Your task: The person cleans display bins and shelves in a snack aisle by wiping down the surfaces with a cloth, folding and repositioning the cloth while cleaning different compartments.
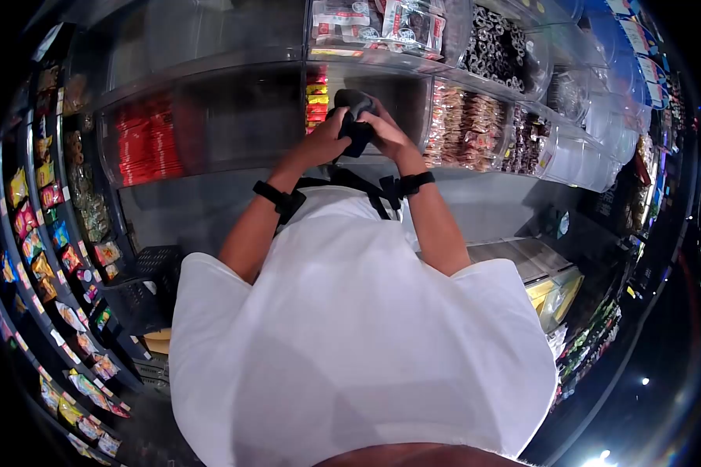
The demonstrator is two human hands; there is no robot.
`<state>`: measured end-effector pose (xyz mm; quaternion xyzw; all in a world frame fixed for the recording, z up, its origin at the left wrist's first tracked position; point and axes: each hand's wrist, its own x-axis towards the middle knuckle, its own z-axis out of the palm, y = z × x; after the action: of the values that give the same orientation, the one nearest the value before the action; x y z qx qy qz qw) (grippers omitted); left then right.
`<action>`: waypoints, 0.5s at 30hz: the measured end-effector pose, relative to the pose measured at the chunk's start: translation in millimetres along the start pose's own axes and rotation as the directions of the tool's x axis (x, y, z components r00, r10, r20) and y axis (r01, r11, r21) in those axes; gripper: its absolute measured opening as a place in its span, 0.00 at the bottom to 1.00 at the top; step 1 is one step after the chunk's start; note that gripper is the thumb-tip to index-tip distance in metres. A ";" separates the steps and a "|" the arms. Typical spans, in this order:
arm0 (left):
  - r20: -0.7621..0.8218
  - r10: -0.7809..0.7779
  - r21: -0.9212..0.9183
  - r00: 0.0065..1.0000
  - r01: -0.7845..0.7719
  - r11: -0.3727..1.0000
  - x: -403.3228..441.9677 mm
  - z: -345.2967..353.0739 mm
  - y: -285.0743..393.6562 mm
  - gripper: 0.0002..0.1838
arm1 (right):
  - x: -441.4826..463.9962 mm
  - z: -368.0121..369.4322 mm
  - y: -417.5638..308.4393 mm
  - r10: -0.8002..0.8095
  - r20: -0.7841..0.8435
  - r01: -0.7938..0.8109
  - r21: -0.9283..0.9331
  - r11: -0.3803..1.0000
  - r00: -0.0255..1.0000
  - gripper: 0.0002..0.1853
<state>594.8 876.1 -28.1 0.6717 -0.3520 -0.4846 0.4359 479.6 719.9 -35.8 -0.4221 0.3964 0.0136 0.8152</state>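
My left hand and my right hand meet in front of the clear shelf bins, fingers closed around a dark grey and black object. It looks soft or folded, but I cannot make out its exact kind. Part of it is hidden behind my fingers. Just left of it, small red and yellow packets are stacked in a bin. Each of my wrists wears a black strap, the left strap and the right strap.
Red packets fill a bin at left. Brown snack packs stand in bins at right, with bagged goods above. A shelf of colourful snack bags curves along the left. A black basket sits low beside me.
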 end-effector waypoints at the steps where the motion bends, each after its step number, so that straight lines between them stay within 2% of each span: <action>1: -0.048 0.116 0.165 0.992 -0.107 0.980 6.6 3.0 -7.5 0.33 | 10.2 -9.3 5.2 -0.002 -0.002 0.002 0.012 1.000 1.000 0.34; 2: -0.032 0.196 0.251 0.980 -0.182 0.951 13.8 -0.2 -16.3 0.32 | 18.9 -19.3 10.9 -0.065 -0.042 0.065 -0.003 0.998 0.997 0.33; 3: -0.017 0.192 0.259 0.981 -0.182 0.949 14.1 -7.6 -14.7 0.32 | 28.0 -29.7 15.9 -0.128 -0.080 0.127 -0.020 0.992 0.989 0.31; 4: -0.113 0.315 0.286 0.942 -0.273 0.918 17.1 -19.3 -10.0 0.31 | 37.4 -39.4 17.2 -0.153 -0.152 0.153 -0.015 0.988 0.976 0.30; 5: -0.207 0.435 0.323 0.876 -0.359 0.876 21.3 -31.3 -6.2 0.30 | 49.5 -50.1 15.0 -0.160 -0.153 0.161 -0.005 0.987 0.975 0.30; 6: -0.319 0.438 0.327 0.840 -0.336 0.883 24.9 -42.6 -7.1 0.29 | 59.2 -57.1 8.7 -0.282 -0.326 0.124 -0.432 0.893 0.902 0.31; 7: -0.308 0.438 0.332 0.845 -0.336 0.881 28.6 -51.7 -8.8 0.29 | 66.4 -63.4 7.1 -0.449 -0.419 -0.034 -0.760 0.649 0.789 0.33; 8: -0.472 0.390 0.331 0.791 -0.251 0.910 30.4 -58.9 -11.2 0.29 | 72.6 -70.8 5.5 -0.430 -0.386 -0.045 -0.784 0.619 0.816 0.37; 9: -0.623 0.335 0.314 0.707 -0.166 0.935 32.2 -63.6 -12.7 0.30 | 80.0 -71.8 9.7 -0.422 -0.394 -0.050 -0.777 0.627 0.817 0.37; 10: -0.654 0.288 0.315 0.700 -0.095 0.944 37.8 -65.4 -18.5 0.34 | 93.0 -69.2 13.9 -0.447 -0.346 -0.076 -0.852 0.519 0.825 0.38; 11: -0.650 0.285 0.318 0.704 -0.089 0.944 45.5 -63.5 -23.1 0.34 | 106.3 -64.2 18.4 -0.465 -0.293 -0.097 -0.911 0.400 0.836 0.39; 12: -0.677 0.263 0.352 0.687 -0.012 0.936 53.9 -58.1 -26.3 0.37 | 117.4 -54.7 23.6 -0.380 -0.288 -0.139 -0.918 0.372 0.879 0.39; 13: -0.703 0.242 0.381 0.669 0.067 0.922 59.8 -50.5 -21.9 0.40 | 123.1 -44.0 29.0 -0.370 -0.294 -0.144 -0.913 0.381 0.882 0.39; 14: -0.747 0.203 0.289 0.633 0.034 0.957 66.0 -38.4 -16.4 0.43 | 128.4 -33.4 33.2 -0.328 -0.229 -0.136 -0.950 0.281 0.916 0.39; 15: -0.747 0.200 0.291 0.634 0.042 0.956 73.3 -31.3 -14.0 0.43 | 137.7 -26.3 38.8 -0.282 -0.161 -0.113 -0.978 0.178 0.946 0.38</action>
<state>646.1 823.4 -61.6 0.8523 -0.2271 -0.0774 0.4648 543.4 683.4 -161.3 -0.8623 0.3917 0.1525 0.2825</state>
